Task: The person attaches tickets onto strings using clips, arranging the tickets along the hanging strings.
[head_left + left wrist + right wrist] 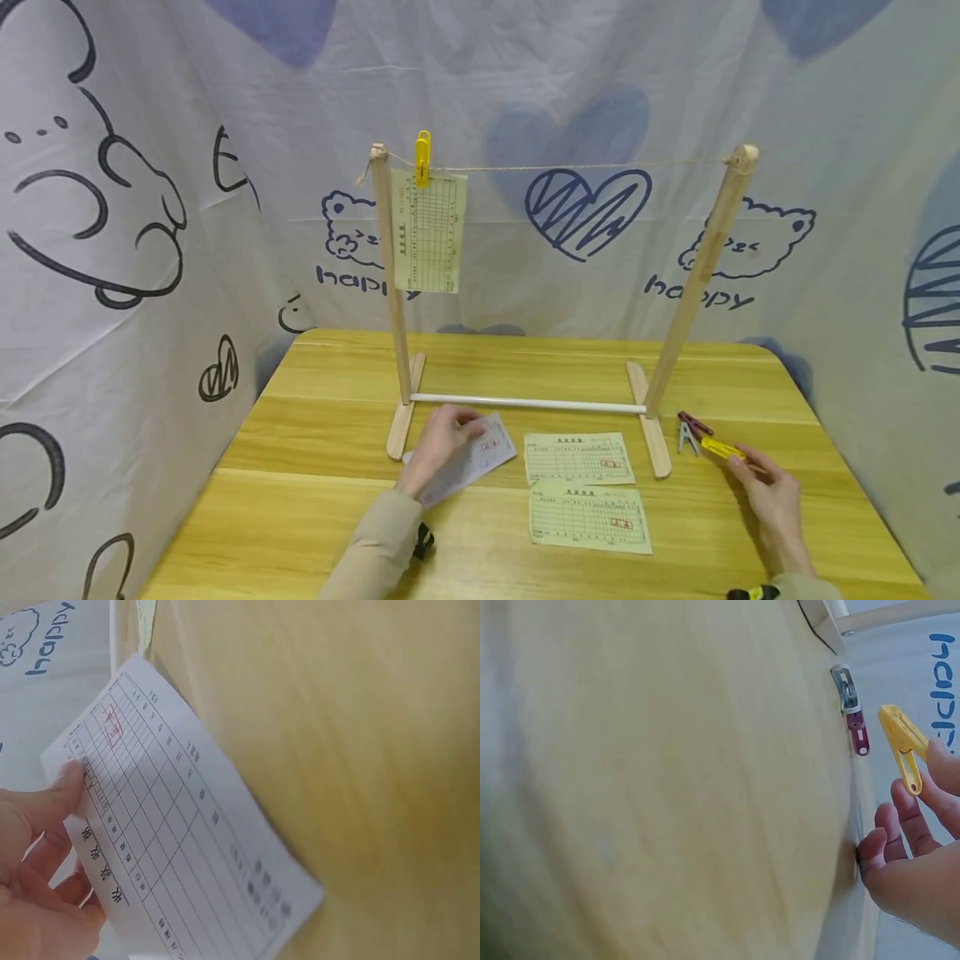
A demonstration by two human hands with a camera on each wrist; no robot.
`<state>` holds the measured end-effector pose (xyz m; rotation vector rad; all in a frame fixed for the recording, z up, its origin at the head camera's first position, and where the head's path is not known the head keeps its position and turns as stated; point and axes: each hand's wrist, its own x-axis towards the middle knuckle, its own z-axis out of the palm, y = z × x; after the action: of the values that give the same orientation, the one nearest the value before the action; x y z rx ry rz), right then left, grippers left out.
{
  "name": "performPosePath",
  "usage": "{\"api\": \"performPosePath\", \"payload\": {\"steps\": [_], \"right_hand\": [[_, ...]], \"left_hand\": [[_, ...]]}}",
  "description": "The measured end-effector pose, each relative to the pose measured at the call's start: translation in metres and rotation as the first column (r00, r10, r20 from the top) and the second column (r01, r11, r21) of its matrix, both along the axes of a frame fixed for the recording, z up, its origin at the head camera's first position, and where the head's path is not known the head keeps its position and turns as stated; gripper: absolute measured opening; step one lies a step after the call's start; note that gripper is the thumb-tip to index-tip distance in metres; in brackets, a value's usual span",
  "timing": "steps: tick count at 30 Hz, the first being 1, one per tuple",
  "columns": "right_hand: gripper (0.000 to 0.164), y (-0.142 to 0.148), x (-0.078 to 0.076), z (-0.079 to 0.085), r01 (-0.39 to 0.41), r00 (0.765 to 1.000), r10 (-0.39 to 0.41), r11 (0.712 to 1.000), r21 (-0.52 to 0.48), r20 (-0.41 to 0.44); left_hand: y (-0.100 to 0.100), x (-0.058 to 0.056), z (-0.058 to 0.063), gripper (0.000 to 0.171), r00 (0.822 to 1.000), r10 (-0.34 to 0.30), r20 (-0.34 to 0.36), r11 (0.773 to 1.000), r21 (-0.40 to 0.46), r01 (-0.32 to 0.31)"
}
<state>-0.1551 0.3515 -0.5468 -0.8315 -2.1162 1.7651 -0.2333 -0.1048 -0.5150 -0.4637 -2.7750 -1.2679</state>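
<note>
My left hand (444,440) pinches a white printed receipt slip (172,817) by one long edge, thumb on the printed face. The slip, with a small red stamp, is tilted just above the wooden table. On the right, my right hand (767,492) holds a yellow clothespin (901,746) between thumb and fingers. Beside that clothespin a grey clothespin (845,688) and a dark purple clothespin (859,735) lie on the table. Two pale green receipt slips, an upper slip (577,458) and a lower slip (588,518), lie flat between my hands.
A wooden rack with a left post (392,275), a right post (693,283) and a white bottom rod (525,403) stands on the table (300,517). From its string (562,167) hangs a pale green slip (429,242) under another yellow clothespin (423,158). Printed cloth surrounds the table.
</note>
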Motion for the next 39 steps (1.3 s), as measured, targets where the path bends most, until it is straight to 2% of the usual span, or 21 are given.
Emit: {"api": "performPosePath", "payload": {"steps": [3,5,10,15,19,25,28,30,35,37,39], "right_hand": [[0.030,-0.001,0.001,0.003,-0.012,1.000,0.012,0.999,-0.042,-0.012],[0.037,-0.002,0.000,0.005,-0.021,1.000,0.020,0.999,-0.028,-0.020],[0.040,-0.006,0.000,0.011,-0.023,0.997,0.016,0.996,-0.089,-0.080],[0.045,-0.011,-0.002,0.020,-0.027,0.992,0.008,0.987,-0.156,-0.125],[0.043,-0.016,-0.004,0.028,-0.020,0.983,-0.018,0.979,-0.204,-0.180],[0.034,-0.025,-0.007,0.038,-0.011,0.965,-0.059,0.965,-0.264,-0.257],[0.034,-0.030,-0.009,0.043,-0.016,0.942,-0.086,0.954,-0.301,-0.323],[0.032,-0.034,-0.010,0.047,-0.032,0.917,-0.112,0.936,-0.351,-0.382],[0.022,-0.045,-0.012,0.056,-0.121,0.831,-0.200,0.846,-0.520,-0.519],[0.021,-0.049,-0.013,0.060,-0.158,0.807,-0.214,0.819,-0.551,-0.550],[0.022,-0.052,-0.015,0.064,-0.187,0.794,-0.211,0.808,-0.559,-0.570]], "left_hand": [[-0.002,0.001,0.003,0.012,1.000,0.009,-0.011,1.000,0.024,-0.008],[-0.002,0.002,0.006,0.011,1.000,0.019,-0.012,0.999,0.041,-0.019],[-0.003,0.002,0.009,0.013,0.998,0.060,-0.011,0.994,0.088,-0.058],[-0.002,0.002,0.014,0.012,0.995,0.083,-0.063,0.989,0.126,-0.075],[-0.002,0.002,0.018,0.011,0.991,0.093,-0.097,0.984,0.162,-0.077],[0.000,0.003,0.025,0.016,0.991,0.127,-0.038,0.958,0.262,-0.112],[0.002,0.004,0.029,0.018,0.988,0.152,-0.013,0.935,0.326,-0.139],[0.003,0.004,0.032,0.020,0.986,0.169,0.003,0.917,0.367,-0.158],[0.007,0.004,0.038,0.022,0.980,0.193,0.042,0.873,0.448,-0.191],[0.008,0.004,0.040,0.022,0.978,0.198,0.061,0.854,0.479,-0.203],[0.009,0.004,0.043,0.023,0.976,0.201,0.085,0.829,0.517,-0.216]]}}
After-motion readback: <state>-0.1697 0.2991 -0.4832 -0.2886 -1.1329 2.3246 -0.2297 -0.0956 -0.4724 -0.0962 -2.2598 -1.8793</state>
